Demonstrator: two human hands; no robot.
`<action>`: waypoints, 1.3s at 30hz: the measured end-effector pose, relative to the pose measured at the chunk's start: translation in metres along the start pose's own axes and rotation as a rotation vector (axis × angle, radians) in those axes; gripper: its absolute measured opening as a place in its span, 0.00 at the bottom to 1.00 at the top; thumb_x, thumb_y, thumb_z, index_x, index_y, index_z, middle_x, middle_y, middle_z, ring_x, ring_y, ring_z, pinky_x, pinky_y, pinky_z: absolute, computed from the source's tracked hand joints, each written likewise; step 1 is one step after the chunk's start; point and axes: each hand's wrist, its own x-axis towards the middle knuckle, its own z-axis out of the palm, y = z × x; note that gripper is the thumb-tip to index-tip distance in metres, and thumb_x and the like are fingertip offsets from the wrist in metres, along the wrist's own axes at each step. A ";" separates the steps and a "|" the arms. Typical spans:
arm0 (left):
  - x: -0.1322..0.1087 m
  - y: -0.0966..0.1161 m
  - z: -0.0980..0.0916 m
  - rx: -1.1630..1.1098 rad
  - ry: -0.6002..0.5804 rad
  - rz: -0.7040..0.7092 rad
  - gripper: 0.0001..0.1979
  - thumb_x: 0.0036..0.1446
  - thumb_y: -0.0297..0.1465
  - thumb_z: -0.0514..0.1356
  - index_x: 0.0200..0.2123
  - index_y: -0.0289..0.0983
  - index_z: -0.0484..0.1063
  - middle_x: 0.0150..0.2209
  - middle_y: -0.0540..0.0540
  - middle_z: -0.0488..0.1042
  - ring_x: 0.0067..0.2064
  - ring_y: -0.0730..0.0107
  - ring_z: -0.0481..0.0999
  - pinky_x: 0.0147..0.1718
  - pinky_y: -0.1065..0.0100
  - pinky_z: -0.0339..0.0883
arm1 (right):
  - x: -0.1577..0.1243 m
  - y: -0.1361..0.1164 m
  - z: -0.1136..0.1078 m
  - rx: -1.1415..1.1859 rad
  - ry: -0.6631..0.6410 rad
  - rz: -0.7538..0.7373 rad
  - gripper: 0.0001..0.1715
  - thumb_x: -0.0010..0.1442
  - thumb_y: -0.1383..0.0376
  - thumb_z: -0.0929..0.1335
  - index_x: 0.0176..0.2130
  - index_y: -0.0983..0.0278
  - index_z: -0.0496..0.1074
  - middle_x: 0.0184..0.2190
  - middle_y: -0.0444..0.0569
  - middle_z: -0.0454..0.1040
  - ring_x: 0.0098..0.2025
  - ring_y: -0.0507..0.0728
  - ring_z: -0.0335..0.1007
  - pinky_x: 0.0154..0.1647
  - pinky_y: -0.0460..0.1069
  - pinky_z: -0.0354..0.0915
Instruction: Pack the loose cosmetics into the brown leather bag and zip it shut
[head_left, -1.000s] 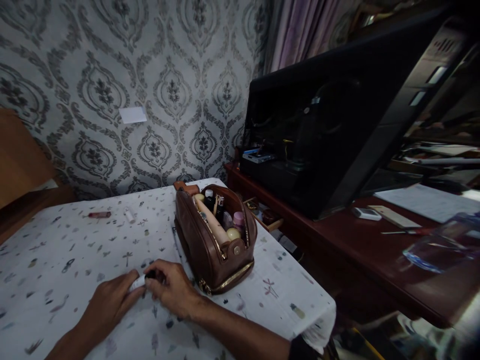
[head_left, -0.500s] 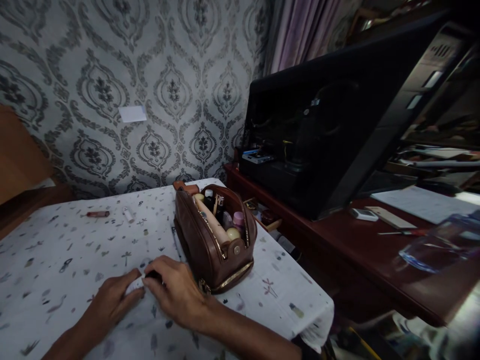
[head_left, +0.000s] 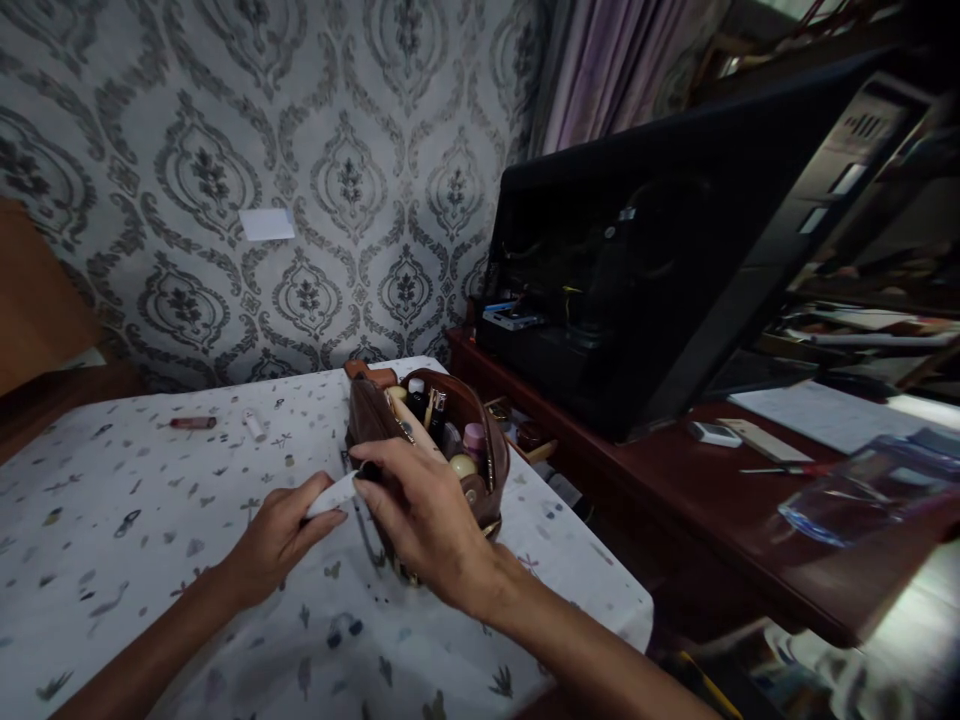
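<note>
A: What are the hands holding?
B: Left hand [head_left: 281,530] and right hand [head_left: 424,515] are both pinching a small white tube [head_left: 334,494] (dark-capped), just left of the brown pouch [head_left: 375,420].

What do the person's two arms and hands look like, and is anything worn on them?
The left hand and right hand are bare, with no gloves. No ring, watch or bracelet shows in the dim light. Both forearms are uncovered as far as the picture shows; no sleeve is visible.
</note>
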 end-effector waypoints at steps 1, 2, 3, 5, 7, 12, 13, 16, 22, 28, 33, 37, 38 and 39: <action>0.003 0.002 0.002 -0.011 -0.009 -0.002 0.14 0.67 0.40 0.52 0.31 0.40 0.61 0.20 0.59 0.58 0.19 0.76 0.60 0.20 0.74 0.53 | 0.001 0.000 -0.005 -0.004 0.010 0.010 0.11 0.67 0.67 0.66 0.50 0.62 0.72 0.39 0.47 0.76 0.42 0.54 0.73 0.48 0.49 0.68; 0.006 0.004 0.003 -0.022 -0.020 -0.007 0.14 0.68 0.41 0.52 0.31 0.40 0.60 0.20 0.59 0.58 0.20 0.76 0.61 0.20 0.74 0.54 | 0.002 -0.001 -0.010 0.000 0.016 0.027 0.10 0.67 0.67 0.66 0.48 0.62 0.73 0.38 0.46 0.76 0.41 0.54 0.72 0.47 0.49 0.68; 0.008 0.006 0.004 -0.033 -0.029 -0.010 0.14 0.68 0.41 0.51 0.31 0.40 0.60 0.20 0.58 0.58 0.20 0.76 0.61 0.20 0.74 0.53 | 0.002 -0.001 -0.014 0.010 0.019 0.048 0.09 0.67 0.67 0.66 0.47 0.62 0.73 0.37 0.46 0.76 0.40 0.53 0.72 0.46 0.48 0.68; 0.013 0.011 0.006 -0.046 -0.040 -0.006 0.15 0.68 0.41 0.50 0.30 0.40 0.60 0.20 0.58 0.57 0.19 0.76 0.60 0.20 0.74 0.52 | 0.001 -0.001 -0.020 0.040 0.027 0.092 0.08 0.65 0.67 0.67 0.44 0.62 0.74 0.35 0.45 0.76 0.38 0.53 0.71 0.43 0.47 0.68; 0.016 0.015 0.009 -0.032 -0.025 0.002 0.16 0.67 0.42 0.50 0.29 0.40 0.58 0.20 0.58 0.56 0.19 0.76 0.59 0.20 0.74 0.52 | -0.002 0.000 -0.023 0.067 0.049 0.126 0.08 0.64 0.68 0.67 0.44 0.62 0.75 0.35 0.44 0.75 0.36 0.52 0.70 0.40 0.46 0.67; 0.021 0.022 0.015 0.047 0.047 0.089 0.15 0.67 0.41 0.52 0.29 0.40 0.60 0.20 0.57 0.61 0.20 0.75 0.63 0.21 0.74 0.54 | -0.018 0.003 -0.025 0.102 0.122 0.205 0.09 0.64 0.63 0.69 0.44 0.61 0.76 0.31 0.44 0.73 0.31 0.51 0.68 0.33 0.45 0.64; 0.021 0.023 0.016 0.062 0.059 0.114 0.14 0.68 0.41 0.51 0.31 0.40 0.63 0.21 0.56 0.64 0.20 0.75 0.64 0.21 0.74 0.56 | -0.021 0.004 -0.026 0.106 0.136 0.226 0.10 0.65 0.61 0.69 0.44 0.61 0.76 0.30 0.44 0.73 0.30 0.51 0.67 0.31 0.45 0.64; 0.022 0.028 0.018 0.094 0.106 0.188 0.13 0.69 0.40 0.52 0.38 0.39 0.68 0.24 0.53 0.71 0.22 0.73 0.69 0.23 0.73 0.59 | -0.027 0.003 -0.029 0.129 0.174 0.280 0.12 0.64 0.57 0.70 0.43 0.62 0.77 0.26 0.42 0.69 0.27 0.50 0.64 0.27 0.45 0.61; 0.023 0.046 0.011 -0.058 -0.074 0.122 0.16 0.69 0.41 0.52 0.33 0.39 0.69 0.22 0.54 0.67 0.21 0.75 0.67 0.21 0.73 0.56 | -0.036 -0.001 -0.035 0.163 0.208 0.284 0.14 0.67 0.54 0.68 0.39 0.62 0.75 0.25 0.41 0.69 0.25 0.49 0.62 0.26 0.45 0.60; 0.022 0.054 -0.015 -0.305 -0.383 -0.139 0.18 0.68 0.44 0.52 0.29 0.39 0.66 0.23 0.55 0.63 0.23 0.76 0.64 0.20 0.74 0.55 | -0.045 -0.002 -0.033 0.253 0.144 0.265 0.18 0.69 0.50 0.65 0.43 0.60 0.75 0.30 0.46 0.70 0.31 0.53 0.68 0.31 0.48 0.66; 0.004 0.046 -0.033 -0.282 -0.369 -0.214 0.18 0.67 0.45 0.53 0.30 0.39 0.67 0.23 0.55 0.63 0.23 0.76 0.63 0.20 0.75 0.54 | -0.046 -0.003 -0.007 0.400 0.124 0.322 0.20 0.67 0.52 0.68 0.54 0.57 0.71 0.36 0.48 0.71 0.33 0.53 0.71 0.32 0.48 0.68; -0.021 0.040 -0.041 -0.236 -0.368 -0.280 0.18 0.68 0.45 0.52 0.32 0.38 0.68 0.23 0.55 0.62 0.21 0.77 0.60 0.20 0.75 0.52 | -0.044 -0.001 0.025 0.446 0.117 0.369 0.14 0.67 0.54 0.69 0.46 0.60 0.72 0.29 0.43 0.68 0.27 0.50 0.65 0.27 0.45 0.63; -0.027 0.037 -0.043 -0.228 -0.360 -0.298 0.18 0.68 0.45 0.52 0.33 0.38 0.68 0.23 0.56 0.61 0.21 0.78 0.60 0.21 0.74 0.52 | -0.043 -0.001 0.033 0.426 0.111 0.369 0.12 0.67 0.55 0.68 0.44 0.61 0.72 0.28 0.42 0.67 0.26 0.50 0.64 0.27 0.45 0.62; -0.034 0.034 -0.044 -0.221 -0.346 -0.313 0.18 0.68 0.45 0.52 0.33 0.38 0.68 0.23 0.56 0.61 0.21 0.78 0.59 0.21 0.74 0.51 | -0.043 -0.001 0.040 0.400 0.104 0.359 0.11 0.67 0.56 0.68 0.42 0.61 0.72 0.27 0.42 0.67 0.27 0.50 0.64 0.27 0.45 0.62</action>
